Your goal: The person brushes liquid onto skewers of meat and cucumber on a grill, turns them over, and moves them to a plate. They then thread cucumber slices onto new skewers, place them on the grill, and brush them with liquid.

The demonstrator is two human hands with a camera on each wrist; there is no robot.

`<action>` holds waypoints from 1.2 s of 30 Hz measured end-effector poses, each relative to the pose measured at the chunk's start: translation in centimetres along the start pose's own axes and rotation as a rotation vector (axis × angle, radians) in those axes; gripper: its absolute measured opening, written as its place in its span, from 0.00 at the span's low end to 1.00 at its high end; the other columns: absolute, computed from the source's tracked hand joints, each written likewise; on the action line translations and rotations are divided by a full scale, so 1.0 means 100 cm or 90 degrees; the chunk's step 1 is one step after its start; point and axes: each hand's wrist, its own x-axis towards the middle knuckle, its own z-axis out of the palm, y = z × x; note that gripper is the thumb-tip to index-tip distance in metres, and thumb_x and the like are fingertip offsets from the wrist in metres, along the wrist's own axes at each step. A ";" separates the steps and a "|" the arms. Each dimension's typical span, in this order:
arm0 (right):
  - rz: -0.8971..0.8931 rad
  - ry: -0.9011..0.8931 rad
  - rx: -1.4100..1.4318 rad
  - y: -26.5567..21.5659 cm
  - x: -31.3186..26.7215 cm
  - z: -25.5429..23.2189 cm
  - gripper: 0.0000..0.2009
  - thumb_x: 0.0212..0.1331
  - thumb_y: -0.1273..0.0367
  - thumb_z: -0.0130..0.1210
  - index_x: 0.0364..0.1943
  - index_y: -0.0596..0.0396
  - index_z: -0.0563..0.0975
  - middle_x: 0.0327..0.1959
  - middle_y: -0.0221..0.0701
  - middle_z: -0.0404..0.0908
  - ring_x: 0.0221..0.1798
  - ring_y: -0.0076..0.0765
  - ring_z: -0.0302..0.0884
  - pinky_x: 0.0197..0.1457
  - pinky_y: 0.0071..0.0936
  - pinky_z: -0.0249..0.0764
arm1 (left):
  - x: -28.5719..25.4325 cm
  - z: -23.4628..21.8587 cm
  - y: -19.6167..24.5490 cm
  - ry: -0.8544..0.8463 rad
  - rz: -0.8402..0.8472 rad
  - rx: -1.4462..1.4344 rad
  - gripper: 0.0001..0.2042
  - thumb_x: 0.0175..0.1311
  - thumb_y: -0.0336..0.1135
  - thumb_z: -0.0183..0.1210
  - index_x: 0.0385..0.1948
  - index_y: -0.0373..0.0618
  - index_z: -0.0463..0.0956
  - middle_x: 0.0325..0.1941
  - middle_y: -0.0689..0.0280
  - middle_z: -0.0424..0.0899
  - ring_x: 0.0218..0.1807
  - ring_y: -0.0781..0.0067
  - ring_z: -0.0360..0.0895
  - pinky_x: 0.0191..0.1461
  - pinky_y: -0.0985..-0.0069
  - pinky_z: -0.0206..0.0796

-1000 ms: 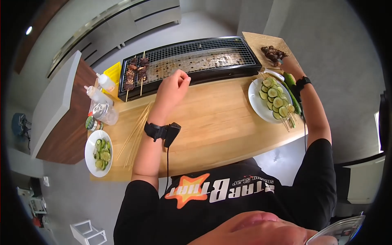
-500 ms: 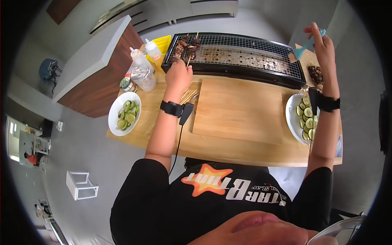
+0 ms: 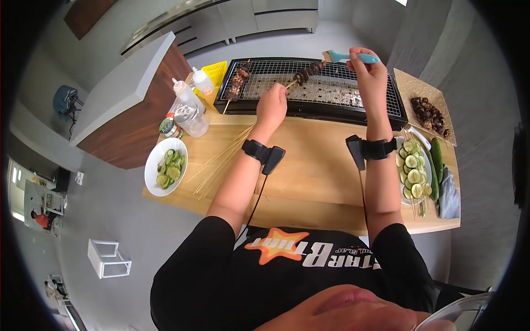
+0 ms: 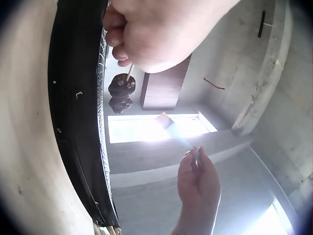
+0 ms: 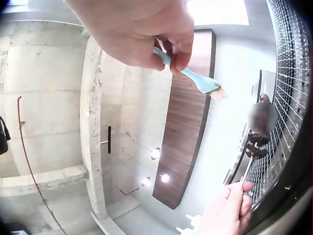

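Observation:
My left hand (image 3: 274, 102) pinches the bare end of a meat skewer (image 3: 307, 71) and holds it up over the black grill (image 3: 342, 99). Above the grill's middle, my right hand (image 3: 364, 63) grips a blue-handled basting brush (image 3: 349, 57) whose bristles point at the skewer's tip, close to the meat. In the left wrist view the left hand (image 4: 142, 34) grips the stick above the dark meat (image 4: 121, 86). The right wrist view has the right hand (image 5: 146, 34) pinching the brush (image 5: 195, 73), with the skewered meat (image 5: 259, 128) below it. Another meat skewer (image 3: 237, 80) lies on the grill's left end.
Loose bamboo skewers (image 3: 220, 163) lie on the wooden counter (image 3: 314, 171). Plates of cucumber slices sit left (image 3: 150, 172) and right (image 3: 401, 179). Squeeze bottles (image 3: 185, 95), a jar (image 3: 194, 117) and a yellow basket (image 3: 216, 71) stand left of the grill. A tray of meat pieces (image 3: 411, 83) is at right.
My left hand has lifted one skewer off the grill's left end and carried it rightward. The right hand has swung the brush left from the far right to over the grill.

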 end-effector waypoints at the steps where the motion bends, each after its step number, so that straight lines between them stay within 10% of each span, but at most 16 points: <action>1: 0.000 0.014 0.000 0.004 0.000 0.001 0.09 0.62 0.70 0.57 0.41 0.62 0.78 0.29 0.28 0.80 0.32 0.19 0.78 0.36 0.16 0.72 | -0.001 0.001 0.002 -0.003 0.001 0.013 0.09 0.67 0.36 0.46 0.33 0.44 0.74 0.31 0.54 0.81 0.37 0.46 0.78 0.38 0.55 0.68; 12: -0.045 0.065 -0.196 0.082 -0.014 0.014 0.09 0.65 0.68 0.54 0.42 0.59 0.76 0.27 0.28 0.79 0.29 0.18 0.72 0.32 0.18 0.68 | -0.006 0.007 -0.001 -0.033 -0.033 0.016 0.08 0.62 0.35 0.51 0.30 0.44 0.77 0.22 0.58 0.80 0.27 0.55 0.78 0.30 0.65 0.66; 30: -0.060 -0.112 -0.096 0.061 -0.052 0.045 0.08 0.70 0.67 0.45 0.41 0.58 0.72 0.35 0.32 0.81 0.29 0.22 0.77 0.36 0.20 0.74 | -0.001 0.008 -0.008 -0.022 -0.002 0.007 0.08 0.62 0.35 0.53 0.30 0.42 0.76 0.25 0.55 0.80 0.29 0.53 0.78 0.32 0.63 0.67; 36: -0.128 0.063 -0.081 0.079 -0.040 0.031 0.08 0.70 0.70 0.45 0.46 0.58 0.70 0.38 0.31 0.78 0.36 0.22 0.78 0.43 0.21 0.75 | 0.002 0.007 -0.011 -0.047 -0.015 -0.042 0.08 0.61 0.35 0.54 0.29 0.41 0.77 0.21 0.57 0.79 0.24 0.59 0.76 0.28 0.68 0.64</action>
